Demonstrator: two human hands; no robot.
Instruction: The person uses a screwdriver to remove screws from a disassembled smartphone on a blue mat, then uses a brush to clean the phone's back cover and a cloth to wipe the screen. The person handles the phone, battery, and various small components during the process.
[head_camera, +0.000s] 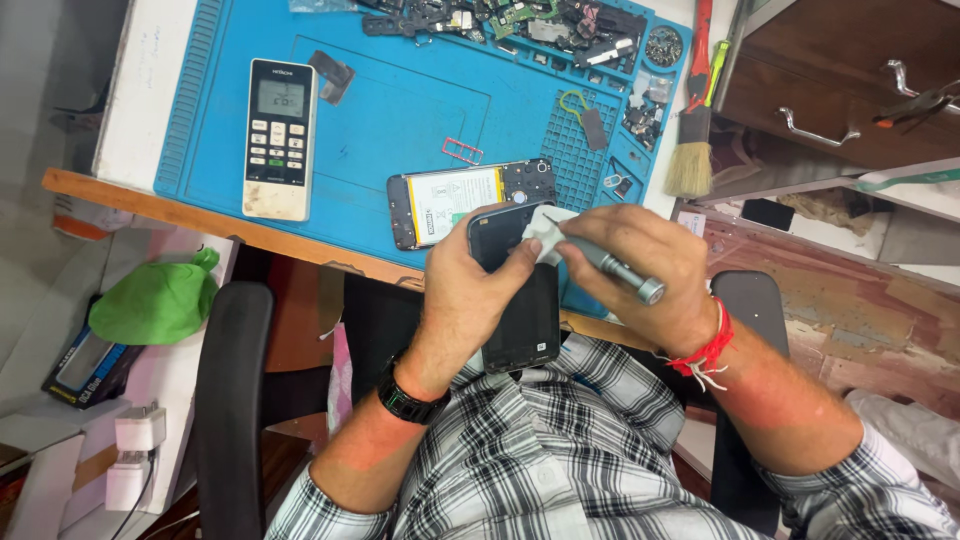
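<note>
The left hand grips a dark phone over the lap, near the bench edge, its thumb pressing a white wipe onto the phone's top. The right hand closes its fingers around a grey screwdriver (tip at the wipe). Just beyond, an opened phone lies on the blue mat, a remote farther left.

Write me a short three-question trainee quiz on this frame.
1. True or false: the left hand holds the dark phone.
2. Which tool does the right hand hold? A) grey screwdriver B) brush C) tweezers
3. Fill in: the white remote control lies on the ___ mat.

Key: 1 true; 2 A; 3 blue.
</note>
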